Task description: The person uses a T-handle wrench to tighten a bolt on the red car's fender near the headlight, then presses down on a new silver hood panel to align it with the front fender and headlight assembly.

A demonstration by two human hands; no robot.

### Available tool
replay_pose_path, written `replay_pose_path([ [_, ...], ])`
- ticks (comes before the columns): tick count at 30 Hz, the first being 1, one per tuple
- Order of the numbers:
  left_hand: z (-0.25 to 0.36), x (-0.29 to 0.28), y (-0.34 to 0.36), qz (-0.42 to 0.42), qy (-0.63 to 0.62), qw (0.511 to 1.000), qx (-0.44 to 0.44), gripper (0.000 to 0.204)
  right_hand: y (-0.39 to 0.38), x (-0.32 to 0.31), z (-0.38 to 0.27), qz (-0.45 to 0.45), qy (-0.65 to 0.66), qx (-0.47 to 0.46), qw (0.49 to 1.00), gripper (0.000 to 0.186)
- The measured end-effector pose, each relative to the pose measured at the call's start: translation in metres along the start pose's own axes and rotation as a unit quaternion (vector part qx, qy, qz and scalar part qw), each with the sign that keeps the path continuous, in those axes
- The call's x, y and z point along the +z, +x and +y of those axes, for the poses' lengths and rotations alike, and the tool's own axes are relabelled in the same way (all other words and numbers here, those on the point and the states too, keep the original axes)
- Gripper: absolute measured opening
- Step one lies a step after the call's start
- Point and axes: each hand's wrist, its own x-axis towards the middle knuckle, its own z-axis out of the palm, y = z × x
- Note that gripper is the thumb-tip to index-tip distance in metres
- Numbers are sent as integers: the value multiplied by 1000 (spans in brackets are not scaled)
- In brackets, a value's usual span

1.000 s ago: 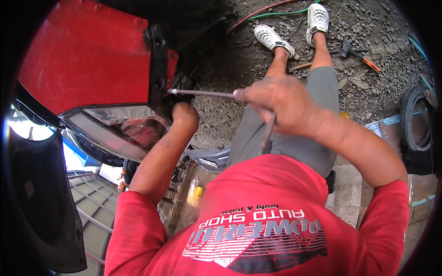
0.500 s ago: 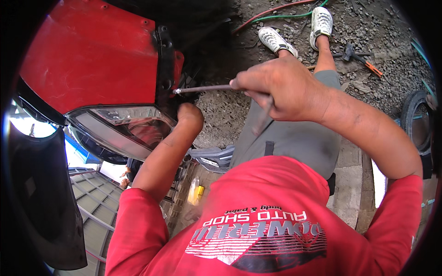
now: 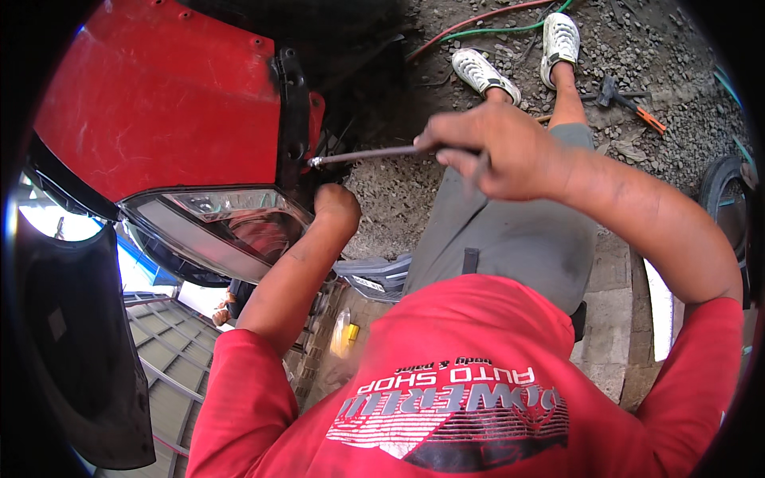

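Note:
My right hand [image 3: 506,155] is closed around a bent metal rod tool [image 3: 362,154], whose lower arm is blurred below my fingers. The rod's bright tip [image 3: 316,162] meets a black bracket [image 3: 289,119] at the edge of a red body panel [image 3: 159,95]. My left hand [image 3: 339,209] is just below that tip, beside the clear headlight [image 3: 223,227]; its fingers reach into shadow and are hidden.
A dark curved panel [image 3: 72,327] stands at left. Ahead on gravel lie a hammer [image 3: 607,93], an orange-handled tool [image 3: 647,118] and hoses [image 3: 502,29]. A tire [image 3: 713,195] is at right, a grey part [image 3: 374,275] beside my shorts, and another person [image 3: 227,307] partly shows behind the headlight.
My right hand has swung a little away from my body, toward my feet, still gripping the rod, whose tip stays at the bracket. The whole view has shifted slightly right.

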Motion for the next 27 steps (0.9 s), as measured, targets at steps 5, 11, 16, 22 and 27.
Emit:
replay_pose_path([
  [5, 5, 13, 11, 12, -9, 1000, -17, 27, 43, -35, -14, -71, 276, 288, 914, 21],
  [11, 1, 7, 7, 77, -42, 996, -33, 25, 45, -36, -19, -30, 250, 256, 933, 21],
  [16, 7, -13, 0, 243, -373, 887, -124, 28, 19, -16, -28, 37, 396, 349, 848, 51],
  [22, 10, -56, -40, 154, -930, 55, 330, 58, 29, -18, -23, 74, 385, 358, 847, 71],
  [27, 7, -83, -33, 171, -932, -162, 277, 34, 24, -9, -29, 162, 238, 316, 904, 75],
])
